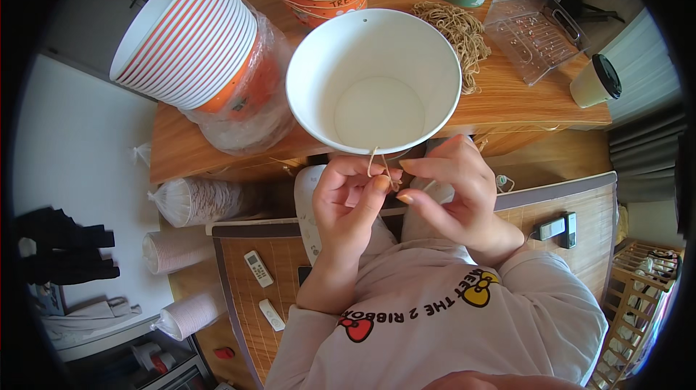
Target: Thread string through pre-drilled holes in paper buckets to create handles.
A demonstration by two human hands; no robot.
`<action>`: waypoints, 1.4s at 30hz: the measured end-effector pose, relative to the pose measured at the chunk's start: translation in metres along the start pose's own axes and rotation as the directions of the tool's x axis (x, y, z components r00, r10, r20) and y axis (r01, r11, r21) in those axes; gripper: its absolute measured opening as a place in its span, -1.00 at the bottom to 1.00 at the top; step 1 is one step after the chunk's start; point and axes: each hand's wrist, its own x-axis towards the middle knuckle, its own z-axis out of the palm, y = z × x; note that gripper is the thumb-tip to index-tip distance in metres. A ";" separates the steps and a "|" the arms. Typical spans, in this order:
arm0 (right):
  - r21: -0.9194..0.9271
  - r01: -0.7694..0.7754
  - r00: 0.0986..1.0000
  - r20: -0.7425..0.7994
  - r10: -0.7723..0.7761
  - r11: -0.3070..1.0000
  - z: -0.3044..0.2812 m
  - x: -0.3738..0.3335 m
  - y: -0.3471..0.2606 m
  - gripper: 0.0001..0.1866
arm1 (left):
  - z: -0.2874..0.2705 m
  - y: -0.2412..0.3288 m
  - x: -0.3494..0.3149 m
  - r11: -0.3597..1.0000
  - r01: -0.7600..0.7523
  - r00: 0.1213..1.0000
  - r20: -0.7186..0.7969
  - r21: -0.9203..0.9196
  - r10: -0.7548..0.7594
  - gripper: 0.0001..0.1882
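Below the upward-opening bucket (373,78), both hands' fingers (377,185) pinch its twine (373,162).

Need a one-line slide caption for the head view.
Both hands, left and right, tie twine at the rim of a white paper bucket.

A stack of orange-striped paper buckets (190,38) lies tilted in clear plastic on the wooden counter (507,100). Nearby sit a heap of twine (455,31), a clear plastic tray (535,36) and a lidded coffee cup (596,81). Two remotes (262,288) lie on the mat.
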 end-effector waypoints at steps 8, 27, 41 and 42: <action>-0.009 0.009 1.000 0.004 -0.009 1.000 0.004 0.000 0.003 -0.77 | -0.005 -0.004 -0.001 0.999 -0.043 0.998 0.045 -0.027 0.044 -0.80; -0.365 0.166 0.974 -0.082 -0.209 0.916 0.019 0.012 -0.006 -0.70 | -0.008 0.010 -0.002 0.743 -0.255 0.949 0.012 0.619 0.316 -0.80; -0.376 0.232 0.955 -0.088 -0.284 0.897 0.019 0.021 -0.004 -0.65 | -0.005 0.017 0.011 0.466 -0.438 0.842 0.169 0.769 0.513 -0.82; -0.337 0.230 0.945 -0.148 -0.292 0.913 0.019 0.020 -0.002 -0.62 | -0.004 0.016 0.010 0.592 -0.394 0.877 0.095 0.704 0.471 -0.84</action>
